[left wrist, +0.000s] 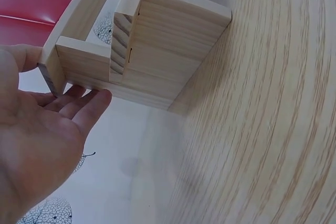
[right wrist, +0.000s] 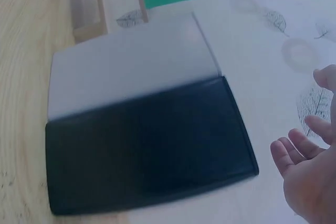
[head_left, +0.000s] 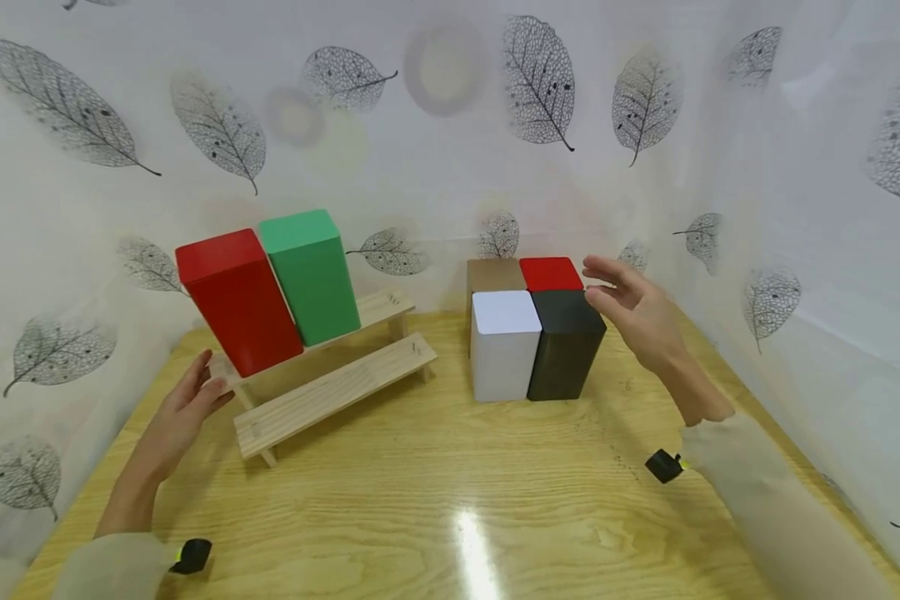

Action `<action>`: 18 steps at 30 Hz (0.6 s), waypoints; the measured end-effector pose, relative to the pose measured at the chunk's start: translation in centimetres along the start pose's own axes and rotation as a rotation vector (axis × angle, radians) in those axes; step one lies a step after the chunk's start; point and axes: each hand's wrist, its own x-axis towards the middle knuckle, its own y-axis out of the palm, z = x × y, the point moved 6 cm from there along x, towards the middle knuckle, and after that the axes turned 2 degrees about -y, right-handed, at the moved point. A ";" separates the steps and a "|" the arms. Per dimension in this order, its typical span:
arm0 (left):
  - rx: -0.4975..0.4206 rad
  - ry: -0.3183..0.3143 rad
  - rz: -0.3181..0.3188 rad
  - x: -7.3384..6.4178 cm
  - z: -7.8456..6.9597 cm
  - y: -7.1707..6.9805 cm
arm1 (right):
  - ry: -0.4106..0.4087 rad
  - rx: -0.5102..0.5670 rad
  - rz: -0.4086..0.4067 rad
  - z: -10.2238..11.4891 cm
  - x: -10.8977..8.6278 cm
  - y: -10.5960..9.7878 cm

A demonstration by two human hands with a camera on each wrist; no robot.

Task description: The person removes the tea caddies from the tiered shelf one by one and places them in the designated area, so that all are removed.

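Note:
My left hand [head_left: 183, 417] holds the left end of a two-step wooden rack [head_left: 337, 392]. In the left wrist view its thumb lies on the upper board's end, with the fingers [left wrist: 86, 106] below and behind. A red box [head_left: 240, 304] and a green box [head_left: 311, 279] stand side by side on the upper step. To the right, my right hand [head_left: 637, 321] hovers beside the top of a black box [head_left: 567, 346], fingers loosely bent and holding nothing. Against the black box stands a white box [head_left: 505, 350]. Behind them are a brown box [head_left: 493, 273] and another red box [head_left: 551, 272].
The wooden table [head_left: 390, 500] carries the rack at left and the cluster of boxes at right. A white leaf-printed sheet [head_left: 435, 167] rises behind the table and along both sides. Black wrist cameras are strapped at both sleeves [head_left: 765, 492].

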 end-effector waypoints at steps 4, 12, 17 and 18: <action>0.021 -0.016 -0.011 0.0 0.1 0.1 | -0.015 0.025 0.034 0.8 0.9 1.5; 0.007 0.031 -0.020 0.0 -0.4 0.1 | -0.022 0.116 0.086 2.8 2.9 4.9; 0.047 0.015 -0.013 0.0 -0.5 0.1 | -0.006 0.190 0.127 4.0 4.0 7.3; 0.054 0.011 -0.015 0.0 -0.5 0.1 | -0.001 0.196 0.139 4.2 4.2 7.8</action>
